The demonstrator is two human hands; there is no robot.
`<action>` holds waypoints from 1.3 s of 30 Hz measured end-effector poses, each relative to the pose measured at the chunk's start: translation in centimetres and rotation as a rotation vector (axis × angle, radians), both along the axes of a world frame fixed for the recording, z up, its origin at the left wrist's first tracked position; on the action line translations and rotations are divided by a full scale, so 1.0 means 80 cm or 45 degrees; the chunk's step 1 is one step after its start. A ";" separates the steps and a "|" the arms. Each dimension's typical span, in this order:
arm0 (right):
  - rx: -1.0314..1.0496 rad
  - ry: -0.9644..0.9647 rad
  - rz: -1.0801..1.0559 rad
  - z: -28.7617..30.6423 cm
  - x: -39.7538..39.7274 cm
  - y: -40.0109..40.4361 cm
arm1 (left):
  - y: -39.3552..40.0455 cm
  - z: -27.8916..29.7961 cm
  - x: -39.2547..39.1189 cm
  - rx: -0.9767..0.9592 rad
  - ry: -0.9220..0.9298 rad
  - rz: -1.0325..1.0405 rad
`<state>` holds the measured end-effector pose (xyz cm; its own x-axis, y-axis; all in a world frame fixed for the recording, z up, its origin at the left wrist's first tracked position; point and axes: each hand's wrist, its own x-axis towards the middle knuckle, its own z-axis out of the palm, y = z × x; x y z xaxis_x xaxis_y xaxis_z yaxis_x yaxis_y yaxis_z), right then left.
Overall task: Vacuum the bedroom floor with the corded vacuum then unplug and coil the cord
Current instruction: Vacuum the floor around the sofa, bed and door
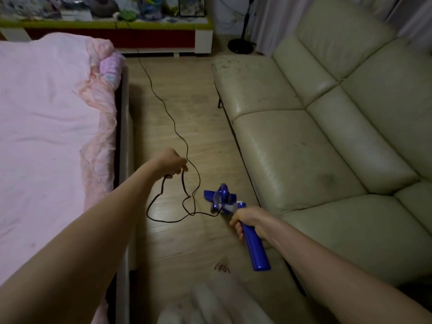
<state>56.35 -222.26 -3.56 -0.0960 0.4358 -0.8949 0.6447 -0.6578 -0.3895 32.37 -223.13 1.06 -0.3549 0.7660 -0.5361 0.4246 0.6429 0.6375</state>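
A blue corded vacuum (222,199) stands on the wooden floor (191,108) between bed and sofa. My right hand (247,219) grips its blue handle, which sticks out toward me. A thin black cord (163,106) runs from the vacuum body, loops low over the floor, and stretches away to the far cabinet. My left hand (171,163) holds a loop of that cord above the floor, left of the vacuum. The plug end is not visible.
A bed with a pink cover (46,127) fills the left. A pale green leather sofa (327,127) lines the right. A low cabinet (117,36) with clutter and a standing fan base (240,46) sit at the far wall.
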 end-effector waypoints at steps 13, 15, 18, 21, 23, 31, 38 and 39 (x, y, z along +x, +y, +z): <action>0.015 0.063 -0.147 -0.034 0.027 -0.013 | -0.034 -0.028 0.049 -0.080 -0.070 -0.049; 0.000 0.086 -0.192 -0.046 0.024 0.008 | -0.035 -0.033 0.045 -0.099 -0.080 0.029; -0.055 0.130 -0.294 -0.070 0.031 0.039 | -0.035 -0.043 0.043 -0.145 -0.058 0.127; -0.043 0.153 -0.285 -0.088 0.035 0.080 | -0.033 -0.051 0.045 -0.179 -0.047 0.237; -0.014 0.190 -0.241 -0.091 0.025 0.108 | -0.029 -0.056 0.045 -0.177 -0.030 0.315; -0.133 0.329 -0.124 -0.034 -0.053 0.209 | -0.013 -0.066 0.049 -0.212 0.004 0.483; -0.067 0.436 0.114 0.049 -0.052 0.214 | -0.005 -0.012 0.049 -0.135 0.033 0.459; -0.037 0.435 0.170 0.057 -0.054 0.208 | -0.010 -0.007 0.045 -0.118 0.034 0.484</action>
<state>52.04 -205.63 1.01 -0.4458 0.3739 -0.8133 0.5614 -0.5908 -0.5794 35.94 -223.96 0.48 -0.6188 0.5258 -0.5836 0.1604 0.8118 0.5614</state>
